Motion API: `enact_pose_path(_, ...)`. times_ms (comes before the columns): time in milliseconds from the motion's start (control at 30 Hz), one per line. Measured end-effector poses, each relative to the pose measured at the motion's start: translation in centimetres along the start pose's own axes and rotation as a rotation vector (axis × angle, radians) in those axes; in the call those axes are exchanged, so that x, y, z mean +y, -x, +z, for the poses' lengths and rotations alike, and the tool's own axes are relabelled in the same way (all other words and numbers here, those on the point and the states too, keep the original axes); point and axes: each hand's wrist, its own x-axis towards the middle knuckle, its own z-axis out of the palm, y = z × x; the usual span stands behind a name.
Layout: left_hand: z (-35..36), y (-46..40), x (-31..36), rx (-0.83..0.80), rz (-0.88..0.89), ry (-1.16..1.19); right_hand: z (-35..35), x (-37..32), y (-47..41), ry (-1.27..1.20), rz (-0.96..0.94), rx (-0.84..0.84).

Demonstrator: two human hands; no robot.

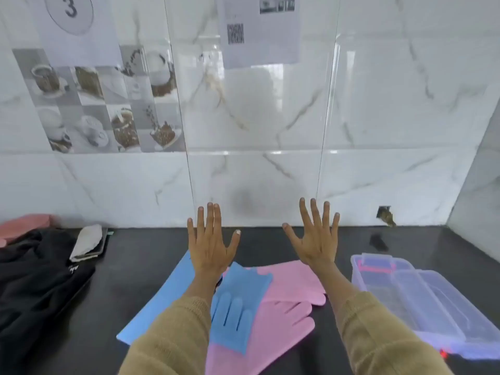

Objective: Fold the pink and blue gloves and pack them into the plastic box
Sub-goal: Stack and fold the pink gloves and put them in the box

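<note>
Both hands raised, left hand and right hand, fingers spread, holding nothing. Blue gloves overlapping pink gloves, unfolded, just left of plastic box. Risk: overlapped pairs dragging together, slack cuffs springing open. Lid apparently still on box. Bare worktop beyond gloves; black cloth far left.

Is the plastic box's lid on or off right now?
On. The clear lid with its red latches sits over the plastic box; no glove shows inside it.
</note>
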Motion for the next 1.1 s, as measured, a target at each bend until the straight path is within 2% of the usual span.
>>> enact_pose_path(67,1.3,2.0,-0.5,-0.095,-0.013,-0.038,1.5,0.6,2.1,0.056,-0.004,-0.062)
enact_pose_path(233,5.4,7.5,-2.2,-0.212,-0.045,-0.082,5.4,2.6,7.4,0.123,0.008,-0.239)
enact_pose_path(333,6.9,9.3,-2.3,-0.317,-0.067,-0.095,7.4,3.5,10.0,0.093,0.053,-0.407)
enact_pose_path(433,7.4,9.2,-2.4,-0.344,-0.092,-0.045,8.2,3.8,10.8,0.016,0.128,-0.527)
enact_pose_path(800,7.8,8.3,-2.7,-0.608,-0.08,0.044,8.2,3.4,10.3,0.022,0.11,-0.499)
enact_pose_path(1100,7.9,8.9,-2.9,-0.582,-0.086,0.058,8.2,3.4,10.6,0.038,0.108,-0.513)
